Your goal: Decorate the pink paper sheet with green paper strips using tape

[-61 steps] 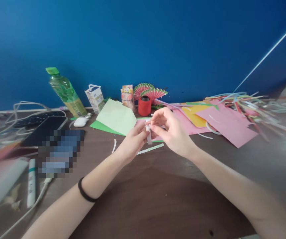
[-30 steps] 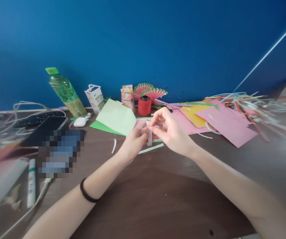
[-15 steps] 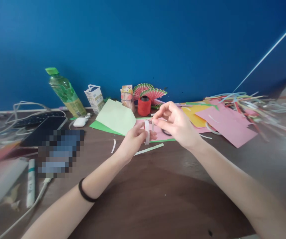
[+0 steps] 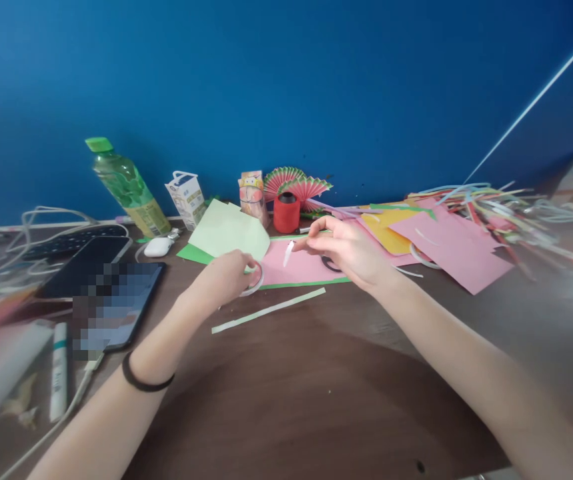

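My left hand [image 4: 221, 277] is closed around the rim of a roll of clear tape [image 4: 258, 283], low at the left end of a pink sheet [image 4: 276, 263] with a green edge. Between the thumb and fingers of my right hand [image 4: 349, 250] is a short piece of tape [image 4: 288, 253], its free end hanging over the pink sheet. A black loop [image 4: 330, 265] lies on that sheet, partly hidden by my right hand. Nearer to me, a narrow pale green paper strip [image 4: 269, 311] rests on the brown desk [image 4: 291, 393].
Pale green paper [image 4: 229, 230], a red container [image 4: 286, 213] and folded paper fans [image 4: 299, 185] stand or lie behind. Left are a bottle [image 4: 126, 187], carton [image 4: 186, 199], earbud case [image 4: 157, 247], phone [image 4: 134, 303] and marker [image 4: 59, 373]. Pink sheets [image 4: 459, 257] and a heap of strips [image 4: 496, 207] are right.
My left hand has moved left and down with the tape roll, away from my right hand. My right hand has lowered slightly, holding the tape piece. The pale green strip is more exposed.
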Available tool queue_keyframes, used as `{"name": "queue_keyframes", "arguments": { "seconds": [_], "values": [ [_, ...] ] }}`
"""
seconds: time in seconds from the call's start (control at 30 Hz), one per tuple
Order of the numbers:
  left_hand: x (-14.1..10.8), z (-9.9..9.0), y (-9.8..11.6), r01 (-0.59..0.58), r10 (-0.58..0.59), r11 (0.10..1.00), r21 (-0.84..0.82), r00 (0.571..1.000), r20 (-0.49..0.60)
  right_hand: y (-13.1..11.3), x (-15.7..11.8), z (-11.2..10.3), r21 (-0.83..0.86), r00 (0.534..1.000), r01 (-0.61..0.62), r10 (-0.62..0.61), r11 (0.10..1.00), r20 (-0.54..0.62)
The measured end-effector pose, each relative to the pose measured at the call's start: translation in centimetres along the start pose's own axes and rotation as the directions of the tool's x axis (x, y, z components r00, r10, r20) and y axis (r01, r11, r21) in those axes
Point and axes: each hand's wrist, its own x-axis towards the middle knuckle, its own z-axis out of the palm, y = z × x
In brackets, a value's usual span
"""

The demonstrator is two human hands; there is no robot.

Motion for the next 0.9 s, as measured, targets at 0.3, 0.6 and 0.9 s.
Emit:
{"name": "queue_keyframes", "arguments": {
  "seconds": [0.3,0.6,0.9],
  "values": [
    [-1.0,-0.7,3.3,-0.042,0.12,0.852,-0.522,0.986,0.116,0.3,0.1,0.0,0.013,1.0,-0.009,0.009,1.0,0.017],
    [-0.7,-0.1,2.7,-0.041,0.128,0.897,-0.441,0.977,0.17,0.2,0.5,-1.7,-0.435,0.98,0.096,-0.162,0.895,-0.116],
    [0.5,4.9,3.4,-0.214,0.235,0.953,-0.215,0.969,0.08,-0.1,1.0,-3.2,-0.582,0.971,-0.11,0.211,0.806,0.109]
  ]
}}
